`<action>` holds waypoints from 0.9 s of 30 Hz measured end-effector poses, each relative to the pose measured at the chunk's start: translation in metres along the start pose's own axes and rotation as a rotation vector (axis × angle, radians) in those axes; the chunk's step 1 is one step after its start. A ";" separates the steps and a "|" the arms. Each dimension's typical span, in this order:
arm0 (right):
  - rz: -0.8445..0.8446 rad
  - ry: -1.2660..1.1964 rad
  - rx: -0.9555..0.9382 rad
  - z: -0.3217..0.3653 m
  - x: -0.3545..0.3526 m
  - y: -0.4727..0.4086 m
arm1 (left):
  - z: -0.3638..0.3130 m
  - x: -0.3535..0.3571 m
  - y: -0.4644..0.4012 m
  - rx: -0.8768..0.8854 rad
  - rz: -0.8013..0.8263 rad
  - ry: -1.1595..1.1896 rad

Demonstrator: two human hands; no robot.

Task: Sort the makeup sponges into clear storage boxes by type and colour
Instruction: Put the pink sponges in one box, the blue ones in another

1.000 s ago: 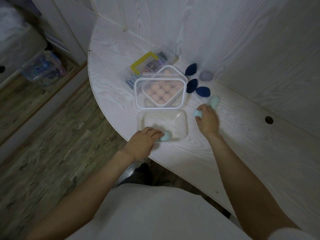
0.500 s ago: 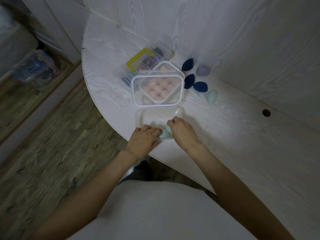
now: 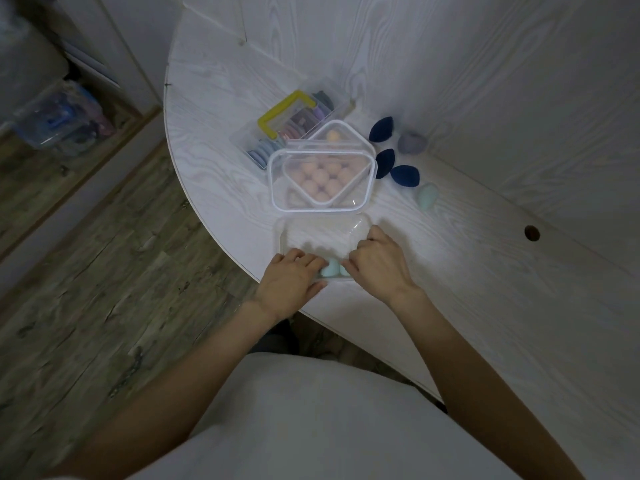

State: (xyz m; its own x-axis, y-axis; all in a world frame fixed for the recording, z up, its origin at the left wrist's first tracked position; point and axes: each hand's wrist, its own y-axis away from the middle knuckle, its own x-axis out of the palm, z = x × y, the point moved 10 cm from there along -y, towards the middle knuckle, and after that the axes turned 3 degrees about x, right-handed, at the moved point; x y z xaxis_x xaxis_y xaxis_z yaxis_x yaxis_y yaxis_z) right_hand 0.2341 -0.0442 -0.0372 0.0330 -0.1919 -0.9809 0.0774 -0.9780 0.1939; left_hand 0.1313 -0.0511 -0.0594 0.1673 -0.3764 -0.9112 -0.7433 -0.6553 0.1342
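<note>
An open clear box (image 3: 287, 233) stands at the table's near edge. Two mint sponges (image 3: 329, 270) lie side by side at its front wall. My left hand (image 3: 291, 282) pinches the left one, and my right hand (image 3: 377, 268) has its curled fingers on the right one. Behind stands a clear box of peach sponges (image 3: 322, 181) with its lid over it. To the right, loose on the table, lie three navy sponges (image 3: 405, 174), a grey-lilac sponge (image 3: 411, 142) and one more mint sponge (image 3: 427, 195).
A clear case with a yellow handle (image 3: 277, 116) holds flat puffs at the back left. The curved table edge (image 3: 207, 216) drops to a wood floor. A cable hole (image 3: 532, 233) sits at the right. Wall panels close the back. A plastic bin (image 3: 59, 116) is on the floor.
My right hand picked a mint sponge off the table by the navy ones and brought it into the near box beside the one under my left hand.
</note>
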 end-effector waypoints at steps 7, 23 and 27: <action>-0.143 -0.039 -0.003 -0.008 -0.011 0.003 | 0.004 -0.002 -0.010 -0.030 0.004 0.115; -0.533 -0.448 0.400 -0.128 -0.068 0.032 | -0.063 -0.118 -0.059 0.403 -0.564 0.184; -0.430 -0.503 0.487 -0.183 -0.038 0.007 | -0.095 -0.093 -0.127 0.357 -0.381 0.110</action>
State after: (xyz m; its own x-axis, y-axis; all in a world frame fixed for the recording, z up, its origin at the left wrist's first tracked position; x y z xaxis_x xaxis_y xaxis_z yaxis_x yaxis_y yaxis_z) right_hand 0.4160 -0.0285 0.0049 -0.3605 0.3067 -0.8809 -0.4636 -0.8784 -0.1161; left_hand 0.2716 0.0052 0.0454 0.5211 -0.2343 -0.8207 -0.7876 -0.5026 -0.3566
